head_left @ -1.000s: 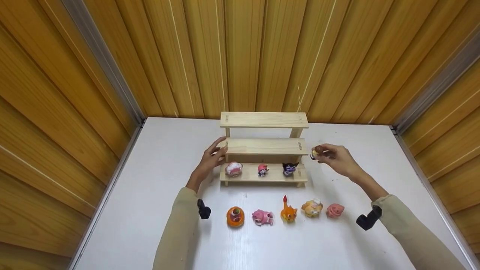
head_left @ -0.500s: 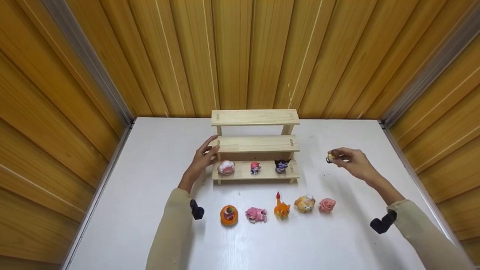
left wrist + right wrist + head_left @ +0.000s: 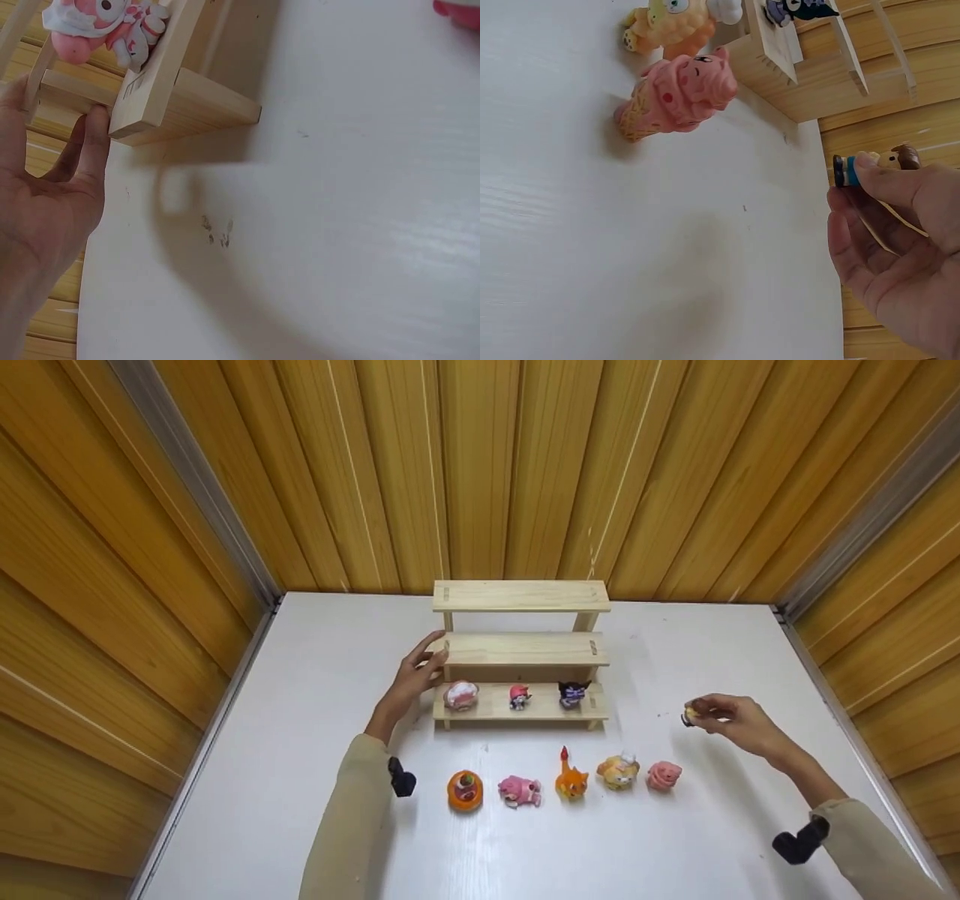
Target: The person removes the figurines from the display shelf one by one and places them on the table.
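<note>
A three-tier wooden display shelf (image 3: pixel 521 649) stands at the back of the white table. My left hand (image 3: pixel 411 681) grips the left end of its middle tier, and the left wrist view shows the fingers (image 3: pixel 94 142) against the wood. Off to the right of the shelf, my right hand (image 3: pixel 746 726) pinches a small figurine (image 3: pixel 850 171) with brown hair, blue clothes and dark shoes, held above the table. On the lowest tier sit a pink-and-white figurine (image 3: pixel 461 696), a small pink-capped one (image 3: pixel 519 697) and a black-and-purple one (image 3: pixel 572 694).
In front of the shelf, a row holds an orange round figurine (image 3: pixel 465 791), a pink lying one (image 3: pixel 519 791), an orange flame-tailed one (image 3: pixel 572 784), a yellow fluffy one (image 3: pixel 619 772) and a pink ice-cream-shaped pig (image 3: pixel 679 94). Wood-patterned walls (image 3: pixel 480 472) enclose the table.
My right hand has moved away from the shelf, rightward and then nearer to me, carrying the small figurine. The left hand keeps its place on the shelf; the head view has shifted slightly.
</note>
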Available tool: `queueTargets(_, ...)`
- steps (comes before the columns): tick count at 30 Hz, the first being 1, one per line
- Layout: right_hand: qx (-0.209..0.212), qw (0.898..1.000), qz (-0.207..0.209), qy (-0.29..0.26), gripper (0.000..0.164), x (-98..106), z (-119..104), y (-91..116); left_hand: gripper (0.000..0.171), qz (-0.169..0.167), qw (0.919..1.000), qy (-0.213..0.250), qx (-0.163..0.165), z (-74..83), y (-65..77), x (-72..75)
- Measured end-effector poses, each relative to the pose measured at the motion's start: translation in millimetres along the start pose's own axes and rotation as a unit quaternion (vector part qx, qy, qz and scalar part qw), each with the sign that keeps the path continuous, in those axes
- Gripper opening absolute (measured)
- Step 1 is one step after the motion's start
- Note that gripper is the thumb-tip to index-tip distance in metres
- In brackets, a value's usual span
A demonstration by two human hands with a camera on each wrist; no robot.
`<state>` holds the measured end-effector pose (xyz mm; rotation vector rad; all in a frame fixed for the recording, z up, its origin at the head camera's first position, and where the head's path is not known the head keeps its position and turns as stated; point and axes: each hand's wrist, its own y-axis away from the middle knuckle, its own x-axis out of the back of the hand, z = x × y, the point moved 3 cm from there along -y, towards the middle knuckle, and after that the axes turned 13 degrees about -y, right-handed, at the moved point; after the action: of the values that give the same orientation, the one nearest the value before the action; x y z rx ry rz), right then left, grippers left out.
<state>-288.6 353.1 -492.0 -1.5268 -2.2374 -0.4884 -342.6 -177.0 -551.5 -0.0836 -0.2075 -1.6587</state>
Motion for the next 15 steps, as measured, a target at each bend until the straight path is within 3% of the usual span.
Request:
queueTargets(8,-0.004,0.999,-0.035,0.004,0.031,-7,27,17,0.051,-0.008,0.9999,-0.002,-0.007,2.7,-0.7,-1.3)
queueTargets(15,0.02,0.998,-0.057,0.016,0.027,-16,46,27,0.051,0.001,1.0,-0.004,0.0,-1.4,-1.3,-0.6)
